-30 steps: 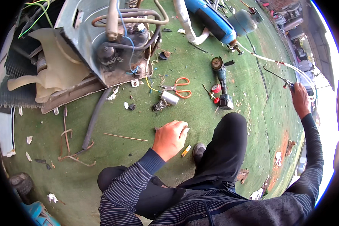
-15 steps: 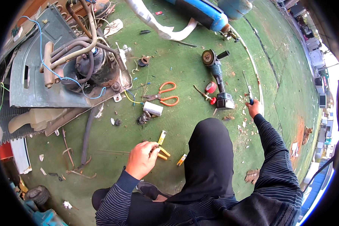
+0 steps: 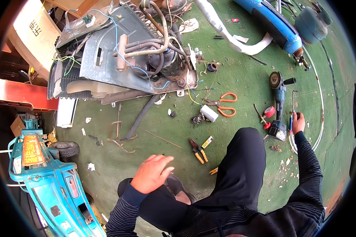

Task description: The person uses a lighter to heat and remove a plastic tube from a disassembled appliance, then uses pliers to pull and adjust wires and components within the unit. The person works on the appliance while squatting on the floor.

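Observation:
My left hand (image 3: 149, 173) is open above my bent leg, below yellow-handled pliers (image 3: 198, 153) on the green floor. My right hand (image 3: 298, 120) grips a torch (image 3: 294, 109) with a thin bent tube, low beside an angle grinder (image 3: 280, 96) and a red-trimmed gauge (image 3: 269, 112). A white hose (image 3: 319, 91) curves from a blue cylinder (image 3: 288, 38) round my right hand. Orange-handled scissors (image 3: 227, 111) lie near a silver capacitor (image 3: 209, 113).
An opened metal unit (image 3: 106, 55) with pipes and wires stands ahead-left, copper offcuts (image 3: 118, 123) below it. A teal wheeled vehicle (image 3: 59, 197) and red panel (image 3: 19, 93) are at left. A small gas tank (image 3: 310, 25) stands at upper right.
My right hand has lowered the torch from the far right to beside the grinder. My left fingers have opened. The view has turned left, bringing the teal vehicle in.

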Motion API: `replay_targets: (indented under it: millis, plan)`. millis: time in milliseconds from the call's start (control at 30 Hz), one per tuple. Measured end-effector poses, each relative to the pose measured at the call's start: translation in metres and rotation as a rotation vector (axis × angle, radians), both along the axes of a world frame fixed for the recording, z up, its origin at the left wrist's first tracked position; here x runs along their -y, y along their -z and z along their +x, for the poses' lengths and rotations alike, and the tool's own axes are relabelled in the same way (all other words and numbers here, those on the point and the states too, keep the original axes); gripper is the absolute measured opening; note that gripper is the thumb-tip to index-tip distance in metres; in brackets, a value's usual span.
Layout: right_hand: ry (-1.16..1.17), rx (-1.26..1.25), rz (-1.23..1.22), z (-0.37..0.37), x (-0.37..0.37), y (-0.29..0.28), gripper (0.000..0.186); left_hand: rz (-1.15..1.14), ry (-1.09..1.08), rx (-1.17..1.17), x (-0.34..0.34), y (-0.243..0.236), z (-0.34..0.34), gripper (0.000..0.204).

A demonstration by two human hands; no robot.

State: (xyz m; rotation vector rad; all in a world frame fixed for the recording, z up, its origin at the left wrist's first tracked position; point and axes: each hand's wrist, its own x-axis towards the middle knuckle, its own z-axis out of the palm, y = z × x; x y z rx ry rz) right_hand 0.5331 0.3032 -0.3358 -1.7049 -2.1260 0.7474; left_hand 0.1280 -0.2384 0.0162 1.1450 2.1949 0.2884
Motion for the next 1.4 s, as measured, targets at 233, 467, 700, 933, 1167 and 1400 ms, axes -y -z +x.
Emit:
replay_targets:
  millis: [233,467,700,933,1167,1400]
  plan:
    - [-0.831,-0.248,0.13,-0.122,0.149,-0.23,0.033,0.199,-0.26,-0.397,0.082,-0.078,0.02,0.046]
    - [-1.421,-0.3,0.101,-0.154,0.192,-0.229,0.028,0.461,0.039,-0.174,0.025,-0.054,-0.008,0.044]
    - [-1.228,-0.313,0.071,-0.147,0.196,-0.225,0.019,0.389,0.114,-0.116,0.022,-0.04,-0.052,0.035]
    - [-1.163,-0.292,0.084,-0.146,0.209,-0.231,0.018,0.393,0.281,-0.06,-0.003,-0.017,-0.079,0.037]
    - [-1.325,-0.184,0.039,-0.098,0.231,-0.295,0.012,0.263,0.466,0.117,-0.034,-0.022,-0.091,0.046]
    - [-1.295,-0.191,-0.267,-0.106,0.249,-0.376,0.011,0.124,0.386,0.275,-0.023,-0.047,-0.086,0.042]
